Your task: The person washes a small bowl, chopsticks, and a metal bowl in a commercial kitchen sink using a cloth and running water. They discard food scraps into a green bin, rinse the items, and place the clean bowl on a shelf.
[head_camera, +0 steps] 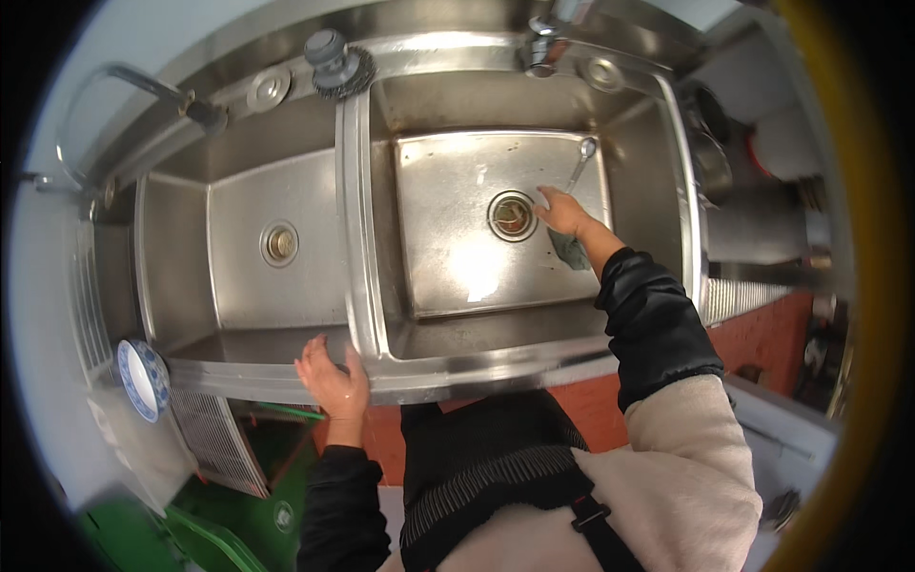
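Observation:
My right hand [563,211] reaches into the right steel sink basin [457,171], its fingers apart beside the drain [512,216]. Food scraps lie in that drain. A crumpled grey-green cloth [569,250] rests on the basin floor, partly covered by my right hand and wrist. Beyond my fingers, a metal spoon [580,161] lies on the floor with its bowl towards the far corner. Wet and empty, my left hand [336,379] is over the front edge of the left basin [279,186], fingers spread. I cannot tell whether it touches the rim.
A steel wool scrubber with a grey handle [332,61] stands on the back ledge near the divider. Two faucets, one curved [143,79] and one short [543,53], rise behind the basins. A blue-and-white bowl [143,380] is tilted at the left front corner. Pots [711,164] stand on the right.

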The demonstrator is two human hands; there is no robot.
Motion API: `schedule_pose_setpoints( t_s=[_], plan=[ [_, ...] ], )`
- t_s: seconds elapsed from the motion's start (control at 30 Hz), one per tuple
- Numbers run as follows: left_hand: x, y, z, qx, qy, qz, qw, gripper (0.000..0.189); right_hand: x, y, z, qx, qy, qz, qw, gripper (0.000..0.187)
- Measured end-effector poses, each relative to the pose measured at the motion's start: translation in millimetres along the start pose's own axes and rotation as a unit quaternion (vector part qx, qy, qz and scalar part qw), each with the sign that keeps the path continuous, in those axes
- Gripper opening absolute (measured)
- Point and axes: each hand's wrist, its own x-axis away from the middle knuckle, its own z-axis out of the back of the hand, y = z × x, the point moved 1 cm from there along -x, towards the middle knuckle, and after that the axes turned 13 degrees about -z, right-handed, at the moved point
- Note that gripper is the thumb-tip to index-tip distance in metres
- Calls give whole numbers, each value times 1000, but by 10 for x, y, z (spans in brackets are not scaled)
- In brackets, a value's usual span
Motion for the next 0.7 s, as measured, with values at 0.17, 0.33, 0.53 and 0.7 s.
schedule_pose_setpoints(
  t_s=[0.17,0.33,0.53,0.7],
  plan=[
    [39,-26,31,-14,-17,-15,1000,37,-997,-75,-271,96,75,24,992,63],
    [18,13,97,-37,-40,-18,998,29,-1487,-192,-449,90,145,-5,985,65],
    [-6,22,73,-44,-32,-17,998,28,-527,-95,-775,215,-42,41,975,63],
    [31,-3,55,-30,-34,-7,999,31,-725,194,-313,121,71,68,988,57]
  ],
)
